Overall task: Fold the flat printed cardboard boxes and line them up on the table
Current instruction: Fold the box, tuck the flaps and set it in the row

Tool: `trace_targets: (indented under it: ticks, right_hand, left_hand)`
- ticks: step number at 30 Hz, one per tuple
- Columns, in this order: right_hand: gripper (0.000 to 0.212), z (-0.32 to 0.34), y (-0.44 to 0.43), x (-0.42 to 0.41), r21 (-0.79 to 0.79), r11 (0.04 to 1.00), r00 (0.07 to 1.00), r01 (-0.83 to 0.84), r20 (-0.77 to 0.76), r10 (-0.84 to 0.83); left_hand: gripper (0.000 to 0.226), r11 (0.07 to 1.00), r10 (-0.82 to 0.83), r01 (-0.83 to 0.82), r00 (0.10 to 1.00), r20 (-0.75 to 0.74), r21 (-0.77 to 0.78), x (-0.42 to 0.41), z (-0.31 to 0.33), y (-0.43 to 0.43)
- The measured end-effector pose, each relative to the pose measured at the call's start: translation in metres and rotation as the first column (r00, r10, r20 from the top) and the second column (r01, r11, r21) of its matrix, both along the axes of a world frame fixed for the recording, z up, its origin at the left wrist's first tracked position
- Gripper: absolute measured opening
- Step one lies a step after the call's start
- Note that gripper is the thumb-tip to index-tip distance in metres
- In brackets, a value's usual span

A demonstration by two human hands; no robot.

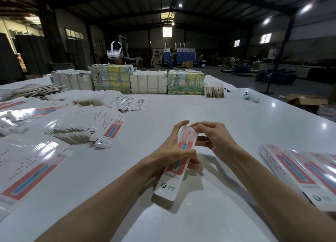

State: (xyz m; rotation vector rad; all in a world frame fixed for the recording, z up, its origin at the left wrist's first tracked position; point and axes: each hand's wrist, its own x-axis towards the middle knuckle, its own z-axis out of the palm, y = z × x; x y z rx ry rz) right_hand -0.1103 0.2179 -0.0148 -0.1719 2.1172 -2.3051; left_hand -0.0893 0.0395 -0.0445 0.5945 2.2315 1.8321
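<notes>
Box (171, 183) held toward the table's (227, 118) near edge: left hand (169, 151) grips its middle; right hand (214, 140) apparently pinches its far end.

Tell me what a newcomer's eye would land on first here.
First, the printed box held over the white table, near the middle: the left hand grips its middle while the right hand pinches its far end. Next, glossy flat boxes sprawl across the table's left side, and lined-up boxes sit at its right edge. Behind, wrapped bundles stand in a row at the far edge.
</notes>
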Motion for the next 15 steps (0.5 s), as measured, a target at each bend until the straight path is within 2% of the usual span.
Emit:
trace_targets:
  ticks: [3,8,15]
  right_hand:
    - [0.017,-0.0005,-0.0011,0.0005,0.025,1.0,1.0,0.018,-0.02,-0.017]
    - [0.018,-0.0031,-0.0003,-0.0006,0.01,1.0,0.999,0.017,-0.049,-0.016]
    - [0.015,-0.004,0.0005,-0.0006,0.01,0.999,0.999,-0.035,-0.003,0.035]
  left_hand:
    - [0.091,1.0,0.013,-0.013,1.0,0.001,-0.011,0.0024,0.0005,-0.0003]
    - [0.082,0.978,0.147,-0.169,0.974,-0.171,-0.125,0.007,0.0012,0.0013]
    - [0.077,0.984,0.146,-0.153,0.986,-0.073,-0.088,0.0084,0.0024,-0.0014]
